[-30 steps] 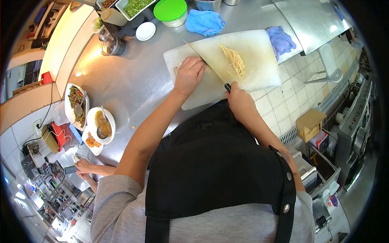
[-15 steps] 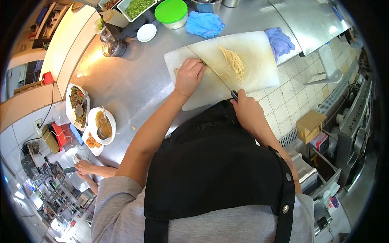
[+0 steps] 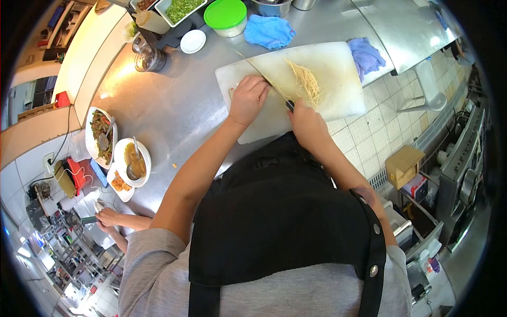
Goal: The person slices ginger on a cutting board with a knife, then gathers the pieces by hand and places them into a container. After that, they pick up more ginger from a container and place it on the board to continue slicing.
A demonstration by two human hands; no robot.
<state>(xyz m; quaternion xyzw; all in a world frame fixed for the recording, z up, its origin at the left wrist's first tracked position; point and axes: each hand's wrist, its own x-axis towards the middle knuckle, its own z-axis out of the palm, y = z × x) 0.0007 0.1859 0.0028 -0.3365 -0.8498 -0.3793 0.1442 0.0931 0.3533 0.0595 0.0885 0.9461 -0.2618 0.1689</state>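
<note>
Two bare hands work over the white cutting board (image 3: 332,58), which lies on the steel counter (image 3: 174,105). The right hand (image 3: 307,126) is clenched around the handle of the knife (image 3: 264,80). The blade runs diagonally up and left across the board, just beside the left knuckles. The left hand (image 3: 247,100) is curled, fingertips pressing down on a pale piece (image 3: 231,93) near the board's left edge; most of that piece is hidden under the fingers. A pile of thin pale strips (image 3: 306,80) lies on the board to the right of the blade, apart from both hands. A blue cloth (image 3: 269,30) and a purple cloth (image 3: 365,54) lie at the board's far edge. A green-lidded container (image 3: 225,16) stands behind the board. Two plates of food (image 3: 100,134) sit at the counter's left side, near another person's hands (image 3: 108,219).
</note>
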